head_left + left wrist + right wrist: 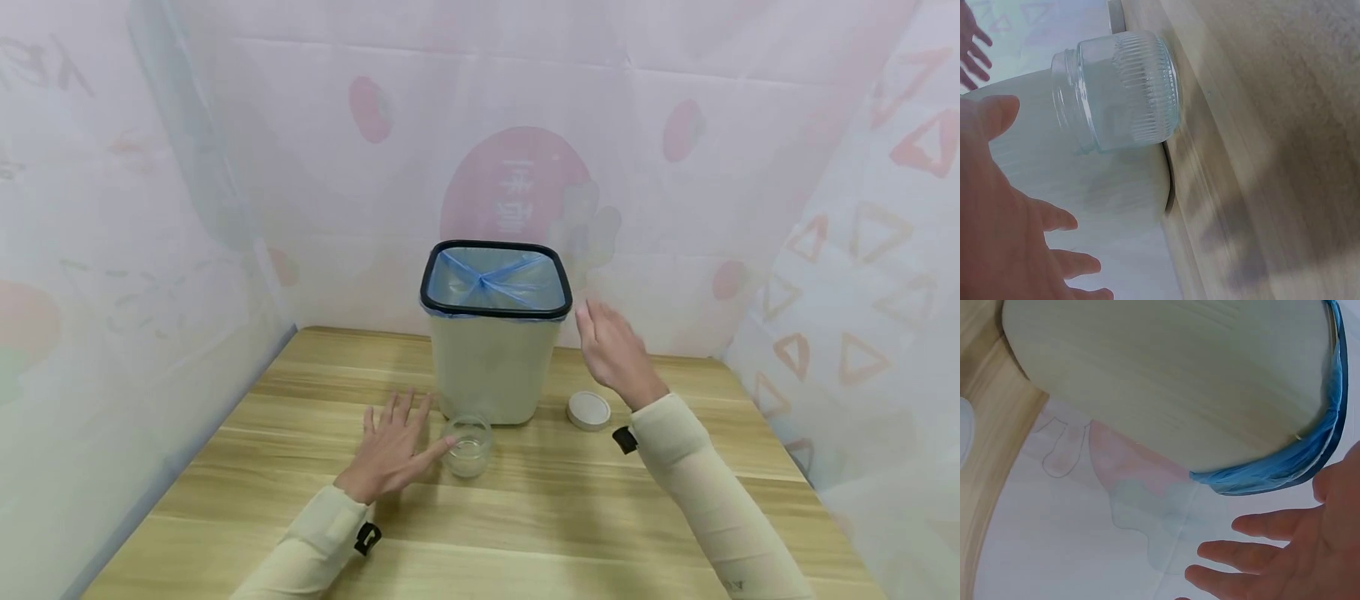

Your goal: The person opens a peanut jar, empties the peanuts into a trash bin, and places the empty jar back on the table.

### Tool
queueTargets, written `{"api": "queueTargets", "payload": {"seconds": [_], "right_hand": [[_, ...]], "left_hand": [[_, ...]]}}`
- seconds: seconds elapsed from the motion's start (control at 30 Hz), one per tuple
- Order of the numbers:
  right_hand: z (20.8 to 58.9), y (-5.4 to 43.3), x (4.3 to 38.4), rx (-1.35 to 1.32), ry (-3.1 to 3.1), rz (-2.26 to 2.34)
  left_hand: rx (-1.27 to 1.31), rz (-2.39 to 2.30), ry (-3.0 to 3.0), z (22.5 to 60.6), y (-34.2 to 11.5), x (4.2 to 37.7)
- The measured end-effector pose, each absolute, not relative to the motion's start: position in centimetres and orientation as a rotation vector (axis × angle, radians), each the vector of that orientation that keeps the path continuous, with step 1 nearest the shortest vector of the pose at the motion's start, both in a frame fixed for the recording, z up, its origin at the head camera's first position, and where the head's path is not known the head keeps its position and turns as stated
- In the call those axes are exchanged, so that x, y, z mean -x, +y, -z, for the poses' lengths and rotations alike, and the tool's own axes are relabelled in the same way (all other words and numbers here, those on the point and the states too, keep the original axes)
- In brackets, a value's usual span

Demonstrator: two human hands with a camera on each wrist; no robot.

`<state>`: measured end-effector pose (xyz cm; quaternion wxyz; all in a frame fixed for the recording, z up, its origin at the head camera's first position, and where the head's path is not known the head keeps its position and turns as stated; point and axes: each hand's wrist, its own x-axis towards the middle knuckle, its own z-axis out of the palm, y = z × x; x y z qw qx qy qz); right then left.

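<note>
A cream trash can (491, 367) with a black rim (495, 313) stands at the back of the wooden table, a blue bag (517, 283) lining it. In front of it sits a clear glass jar (1125, 90), upright and without a lid. My left hand (393, 450) is just left of the jar, fingers spread and straight, the thumb overlapping the jar in the head view. My right hand (617, 350) is raised beside the can's right rim, holding nothing, its fingers extended in the right wrist view. Below it lies a round white lid (588, 411).
Printed cloth walls (322, 192) enclose the wooden table (525, 517) at the back and on both sides. The back wall hangs close behind the trash can. A black strap (625, 439) is on the right wrist and another strap (367, 538) on the left.
</note>
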<state>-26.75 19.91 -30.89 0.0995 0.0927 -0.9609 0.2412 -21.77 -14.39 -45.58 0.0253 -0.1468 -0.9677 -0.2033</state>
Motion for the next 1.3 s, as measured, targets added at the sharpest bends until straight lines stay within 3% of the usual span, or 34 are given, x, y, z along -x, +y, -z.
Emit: {"api": "queueTargets", "payload": {"seconds": [0.8, 1.3], "right_hand": [[39.6, 19.7, 21.6, -0.259, -2.879, -0.435], [42.6, 19.1, 20.9, -0.225, -3.011, -0.399]], "left_hand": [[0.458, 0.557, -2.984, 45.0, -15.6, 21.3], [0.458, 0.516, -2.979, 45.4, -15.5, 21.0]]}}
